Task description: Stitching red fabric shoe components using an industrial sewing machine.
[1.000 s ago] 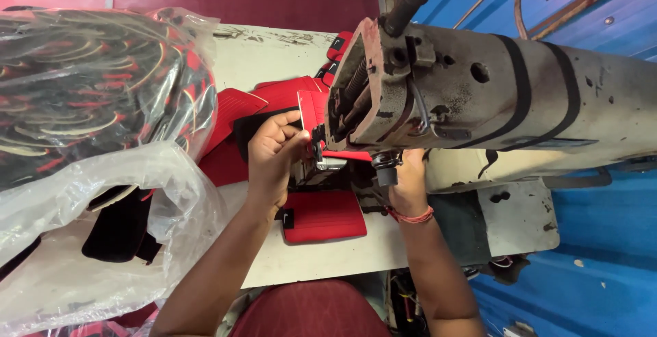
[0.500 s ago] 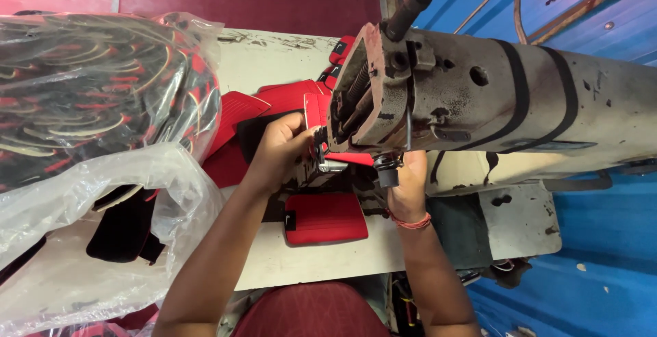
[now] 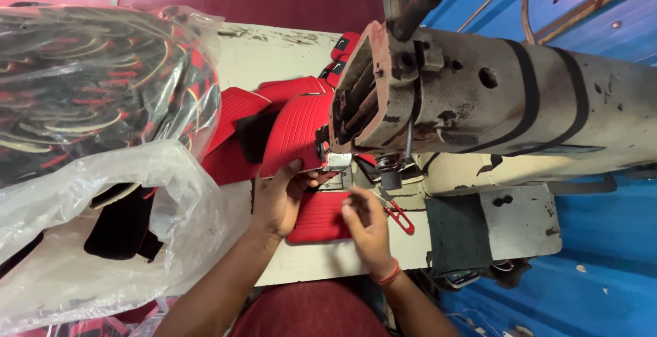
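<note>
A red ribbed padded piece [image 3: 301, 132] lies under the head of a worn industrial sewing machine [image 3: 479, 111]. My left hand [image 3: 280, 200] grips the piece's near edge, thumb on top, just left of the presser foot [image 3: 337, 162]. My right hand [image 3: 366, 224] rests with fingers curled on the lower red section [image 3: 318, 217], near a red-handled thread snipper [image 3: 398, 214]. More red panels [image 3: 233, 118] fan out to the left behind the piece.
A large clear plastic bag [image 3: 89, 97] full of black-and-red cut parts fills the left side, with black pieces [image 3: 123, 224] in a second bag below. The cream table [image 3: 274, 56] runs behind. A blue surface [image 3: 602, 241] lies right of the machine.
My right hand has come out from under the machine head onto the lower red section. My left hand slid down and nearer along the red piece. The view has shifted slightly.
</note>
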